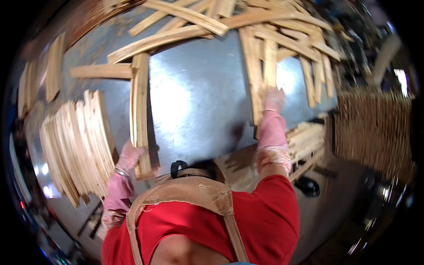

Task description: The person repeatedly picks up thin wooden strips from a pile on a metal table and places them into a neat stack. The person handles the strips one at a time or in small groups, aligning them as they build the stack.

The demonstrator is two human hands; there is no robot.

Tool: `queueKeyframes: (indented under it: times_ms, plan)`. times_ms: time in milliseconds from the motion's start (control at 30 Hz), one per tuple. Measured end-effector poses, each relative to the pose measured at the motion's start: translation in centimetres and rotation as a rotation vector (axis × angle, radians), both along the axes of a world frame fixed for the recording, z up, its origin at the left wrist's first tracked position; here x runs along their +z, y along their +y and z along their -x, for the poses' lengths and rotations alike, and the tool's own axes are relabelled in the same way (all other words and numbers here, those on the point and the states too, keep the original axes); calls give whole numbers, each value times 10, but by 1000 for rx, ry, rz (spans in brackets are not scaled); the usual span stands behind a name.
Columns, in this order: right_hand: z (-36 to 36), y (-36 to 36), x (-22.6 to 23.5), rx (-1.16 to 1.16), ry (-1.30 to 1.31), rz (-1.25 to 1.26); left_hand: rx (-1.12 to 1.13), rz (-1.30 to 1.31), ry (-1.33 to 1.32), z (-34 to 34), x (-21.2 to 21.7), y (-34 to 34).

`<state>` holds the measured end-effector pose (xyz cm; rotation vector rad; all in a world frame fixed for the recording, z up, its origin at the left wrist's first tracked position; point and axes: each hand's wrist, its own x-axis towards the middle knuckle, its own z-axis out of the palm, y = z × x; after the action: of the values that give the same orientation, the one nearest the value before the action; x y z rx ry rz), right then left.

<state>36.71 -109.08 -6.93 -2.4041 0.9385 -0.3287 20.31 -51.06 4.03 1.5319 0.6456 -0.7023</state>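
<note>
A: Counter (198, 101), bare grey metal in the middle, carries loose wooden slats (282, 39) heaped along its far edge and a fanned stack of slats (75, 141) at the near left. Which step is in hand?

B: Sorting, by my judgement: single slats are being pulled from the heap toward the near edge. The left hand (129, 158), gloved, is closed around the near end of a long slat (140, 106) lying lengthwise on the counter, just beside the fanned stack. The right hand (274, 99), also gloved, lies flat on another slat (255, 75) at the heap's edge; whether its fingers are curled round the wood cannot be told.

A: What does the next move call for?

B: Probably a firm hold on each piece and a straight draw, so that neighbouring slats in the heap are not dragged along.
</note>
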Motion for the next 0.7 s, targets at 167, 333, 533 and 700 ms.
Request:
queueKeyframes:
  times_ms: [167, 333, 533, 700]
  plan:
    - [-22, -59, -49, -99, 72, -527, -250, -444, -42, 40, 51, 43]
    - [-6, -61, -21, 45, 2, -936, -270, -744, 76, 115, -39, 25]
    - [32, -45, 70, -98, 60, -316, -204, -743, 120, 145, -52, 25]
    - [56, -11, 138, 506, -157, -252, -304, -823, 93, 145, -58, 55]
